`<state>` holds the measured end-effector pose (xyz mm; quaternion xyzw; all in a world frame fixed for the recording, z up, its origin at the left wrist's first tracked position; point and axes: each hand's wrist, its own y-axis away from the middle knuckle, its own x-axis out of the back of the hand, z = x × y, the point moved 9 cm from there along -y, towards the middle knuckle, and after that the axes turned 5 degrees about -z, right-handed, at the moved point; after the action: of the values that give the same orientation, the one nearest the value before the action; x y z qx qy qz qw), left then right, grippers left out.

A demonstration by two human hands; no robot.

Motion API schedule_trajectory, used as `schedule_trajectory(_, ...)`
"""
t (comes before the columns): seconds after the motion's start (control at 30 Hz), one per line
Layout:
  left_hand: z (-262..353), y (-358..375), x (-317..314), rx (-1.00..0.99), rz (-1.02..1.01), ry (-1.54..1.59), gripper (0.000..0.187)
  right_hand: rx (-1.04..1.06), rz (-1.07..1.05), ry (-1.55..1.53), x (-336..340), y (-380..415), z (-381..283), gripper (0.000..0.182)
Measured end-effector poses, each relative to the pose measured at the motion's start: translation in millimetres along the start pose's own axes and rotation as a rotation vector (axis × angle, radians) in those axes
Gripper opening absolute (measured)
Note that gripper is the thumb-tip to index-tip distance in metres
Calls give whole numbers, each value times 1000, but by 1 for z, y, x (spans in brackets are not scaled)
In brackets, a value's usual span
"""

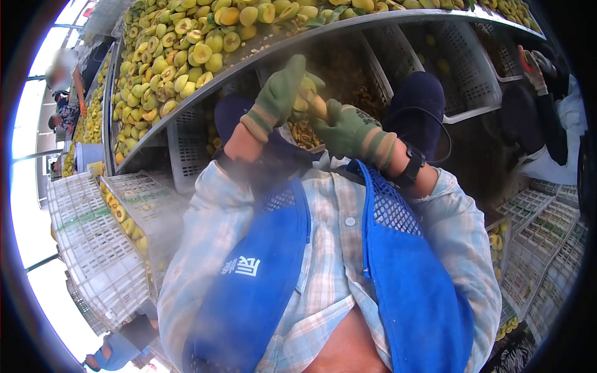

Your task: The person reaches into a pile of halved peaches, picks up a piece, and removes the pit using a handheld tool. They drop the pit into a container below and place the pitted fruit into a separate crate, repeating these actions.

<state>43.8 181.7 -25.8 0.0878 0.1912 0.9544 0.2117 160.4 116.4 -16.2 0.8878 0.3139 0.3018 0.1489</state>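
My left hand (281,93), in a green knit glove with a tan cuff, curls round yellow-green stone fruit (302,99) that looks like peach. Close beside it, my right hand (351,129) wears a matching glove, its fingers closed at a tan, rounded piece (319,107) between the two hands. I cannot tell whether that piece is fruit or a tool handle. Both hands are above my lap, just below the metal edge of the sorting table. Under them, cut fruit pieces (303,133) lie in a container, partly covered by my gloves.
Many halved fruits (163,78) are heaped on the table, whose metal rim (249,64) curves across the view. White plastic crates (457,68) stand beneath it. More crates (93,239) are stacked at left and right. At the far right another person's gloved hand (533,69) shows; other people (65,71) are at far left.
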Motion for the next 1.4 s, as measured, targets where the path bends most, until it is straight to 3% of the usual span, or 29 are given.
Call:
schedule_trajectory(0.07, 9, 1, -4, -20, -75, -73, 64, -1, 21, -285, 0, -1, 2, 45)
schedule_trajectory(0.17, 41, 14, -6, -555, 52, -69, 63, 2, -38, -584, -2, 5, -6, 38)
schedule_trajectory(0.27, 18, 13, -7, -385, 113, 396, 62, 2, -177, -754, -18, 2, -8, 35)
schedule_trajectory(0.43, 23, 20, -7, -320, 143, 239, 56, -43, -155, -519, -9, 13, -17, 39)
schedule_trajectory(0.5, 25, 18, -4, -332, 160, 177, 53, 52, -85, -409, -9, 6, -12, 42)
schedule_trajectory(0.63, 16, 12, -10, -219, 9, 350, 49, 54, -65, -196, -4, 2, -10, 46)
schedule_trajectory(0.7, 9, 10, -14, -81, -56, 448, 48, 21, -141, -365, -8, 6, -10, 46)
schedule_trajectory(0.8, 17, 8, -12, -238, -59, 327, 45, -4, -279, -540, -13, 10, -10, 47)
schedule_trajectory(0.9, 20, 13, -8, -342, 75, 204, 44, -11, -331, -594, -17, 12, -10, 47)
schedule_trajectory(1.0, -1, 3, -13, -141, -62, 521, 44, -36, -257, -478, -14, 11, -11, 44)
schedule_trajectory(1.1, 2, 4, -17, -232, -226, 434, 46, -51, -245, -396, -12, 11, -13, 42)
schedule_trajectory(1.2, -12, 2, -19, 84, -231, 450, 51, -10, -312, -467, -15, 10, -11, 40)
schedule_trajectory(1.33, 14, 12, -15, -147, -100, 543, 53, 26, -370, -718, -25, 4, -6, 40)
schedule_trajectory(1.4, 17, 18, -11, -313, -58, 643, 52, 104, -179, -531, -20, -2, -7, 39)
